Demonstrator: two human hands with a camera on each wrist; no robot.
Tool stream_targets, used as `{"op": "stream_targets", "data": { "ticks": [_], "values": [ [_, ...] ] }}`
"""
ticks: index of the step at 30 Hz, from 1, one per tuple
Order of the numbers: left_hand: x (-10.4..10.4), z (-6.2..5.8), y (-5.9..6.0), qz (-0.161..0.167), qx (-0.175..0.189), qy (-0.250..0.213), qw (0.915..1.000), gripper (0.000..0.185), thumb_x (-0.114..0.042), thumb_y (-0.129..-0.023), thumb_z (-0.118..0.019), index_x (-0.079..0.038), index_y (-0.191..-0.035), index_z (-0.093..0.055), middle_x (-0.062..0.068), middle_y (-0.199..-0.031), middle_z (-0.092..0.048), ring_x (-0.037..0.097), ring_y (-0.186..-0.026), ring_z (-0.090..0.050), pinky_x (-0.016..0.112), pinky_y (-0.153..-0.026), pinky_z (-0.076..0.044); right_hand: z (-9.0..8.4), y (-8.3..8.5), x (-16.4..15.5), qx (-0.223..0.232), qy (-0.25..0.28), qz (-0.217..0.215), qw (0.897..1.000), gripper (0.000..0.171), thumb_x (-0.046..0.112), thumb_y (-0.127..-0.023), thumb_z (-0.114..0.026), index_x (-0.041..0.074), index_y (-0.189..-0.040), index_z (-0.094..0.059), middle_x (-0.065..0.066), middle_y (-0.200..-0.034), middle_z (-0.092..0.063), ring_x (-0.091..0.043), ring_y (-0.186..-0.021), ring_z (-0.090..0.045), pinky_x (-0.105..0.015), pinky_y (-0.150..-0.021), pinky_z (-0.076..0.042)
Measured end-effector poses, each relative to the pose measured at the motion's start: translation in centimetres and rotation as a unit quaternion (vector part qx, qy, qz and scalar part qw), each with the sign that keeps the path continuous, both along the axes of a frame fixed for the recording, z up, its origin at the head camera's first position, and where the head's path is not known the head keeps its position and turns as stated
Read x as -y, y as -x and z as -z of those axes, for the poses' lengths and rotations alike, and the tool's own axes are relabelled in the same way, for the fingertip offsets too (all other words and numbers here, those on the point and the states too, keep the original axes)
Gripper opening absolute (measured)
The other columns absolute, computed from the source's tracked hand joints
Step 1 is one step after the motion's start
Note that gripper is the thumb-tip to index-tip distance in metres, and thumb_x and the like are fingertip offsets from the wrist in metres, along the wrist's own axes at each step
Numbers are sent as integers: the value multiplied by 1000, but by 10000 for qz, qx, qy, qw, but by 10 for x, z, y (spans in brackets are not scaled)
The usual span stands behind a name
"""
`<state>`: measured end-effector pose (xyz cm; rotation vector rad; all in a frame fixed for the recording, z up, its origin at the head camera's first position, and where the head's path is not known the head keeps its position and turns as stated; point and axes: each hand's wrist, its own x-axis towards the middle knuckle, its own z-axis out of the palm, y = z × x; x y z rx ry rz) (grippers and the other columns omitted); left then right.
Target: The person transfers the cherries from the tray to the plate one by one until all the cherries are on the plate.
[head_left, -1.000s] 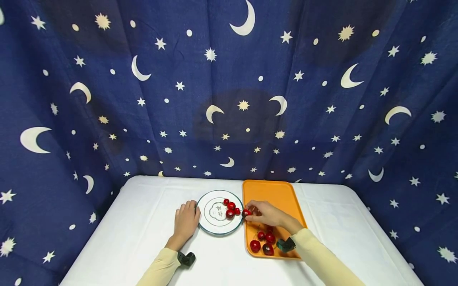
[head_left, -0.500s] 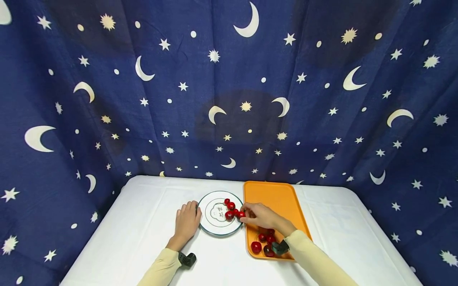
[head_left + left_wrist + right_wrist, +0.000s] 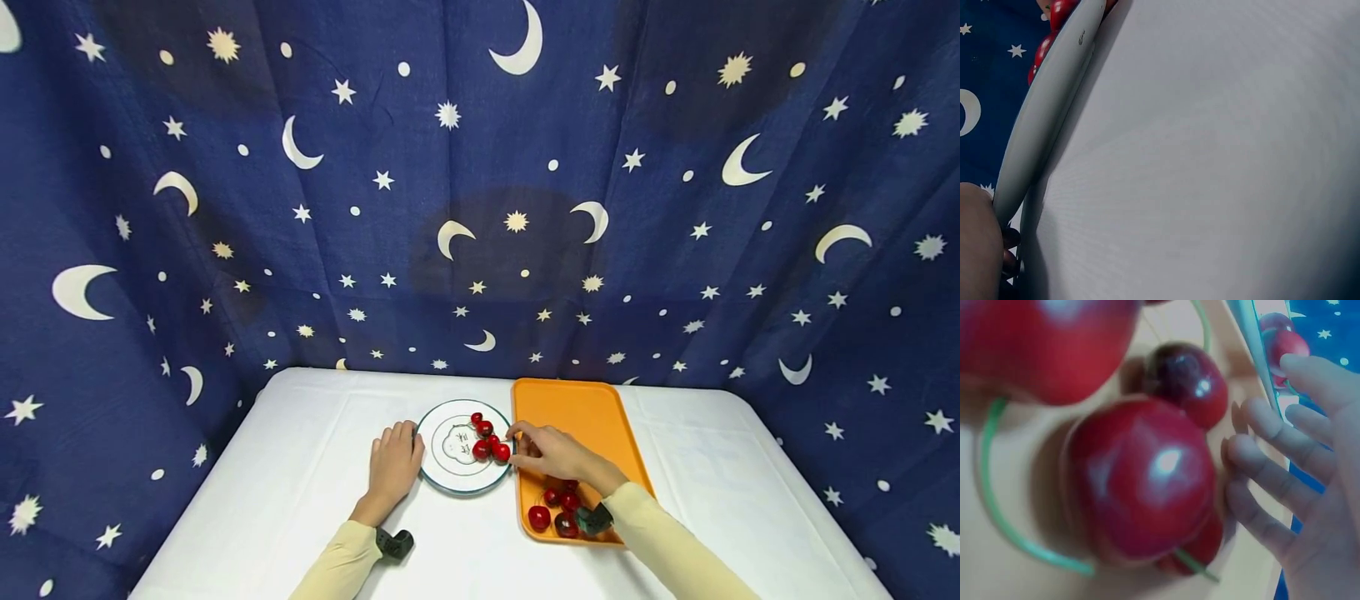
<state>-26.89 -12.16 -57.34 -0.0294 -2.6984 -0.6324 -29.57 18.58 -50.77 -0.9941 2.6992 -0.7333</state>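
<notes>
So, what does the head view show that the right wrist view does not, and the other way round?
Only the head view shows the left hand resting at the plate rim, the whole orange tray and the starry curtain. Only the right wrist view shows the tray cherries large, with green stems. Both show the right hand, fingers loosely spread, holding nothing, and cherries on the plate.

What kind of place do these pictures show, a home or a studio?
Probably a staged recording corner, not a lived-in room: a blue curtain printed with moons and stars closes it in, and a table under a white cloth bears only a plate and an orange tray of cherries.
</notes>
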Motion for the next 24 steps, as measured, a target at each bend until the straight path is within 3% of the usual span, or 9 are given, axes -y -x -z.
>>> {"op": "stream_targets", "data": {
  "ticks": [7, 12, 18, 24],
  "values": [
    [-1, -4, -1, 0, 32, 31, 10000, 26, -24, -105, -51, -5, -119, -62, 11, -106, -65, 24, -89, -51, 35, -74, -33, -2, 1, -18, 464, 469, -473, 9967, 29, 27, -103, -62, 5, -123, -61, -1, -96, -74, -3, -80, -59, -20, -77, -51],
    [-1, -6, -1, -37, 20, 32, 10000, 27, -24, -105, -51, -5, -120, -62, 12, -108, -65, 25, -90, -52, 36, -74, -33, -7, -1, -24, 640, 516, -741, 9939, 22, 26, -102, -65, 8, -113, -67, 0, -96, -75, -1, -82, -60, -20, -78, -52],
    [-1, -4, -1, -15, 44, 49, 10000, 27, -25, -105, -51, -5, -120, -62, 12, -108, -65, 25, -91, -53, 36, -74, -33, -15, -9, -26, 1244, 257, -1058, 9862, 23, 32, -96, -73, 13, -110, -72, 2, -92, -73, -3, -80, -61, -20, -77, -52],
    [-2, -3, -2, 1, 23, 16, 10000, 26, -24, -105, -51, -6, -119, -62, 11, -107, -65, 25, -90, -52, 35, -74, -33, -20, -18, -26, 1680, -140, -1212, 9782, 26, 36, -86, -83, 24, -109, -75, -1, -97, -74, -14, -93, -60, -26, -90, -42]
  ]
}}
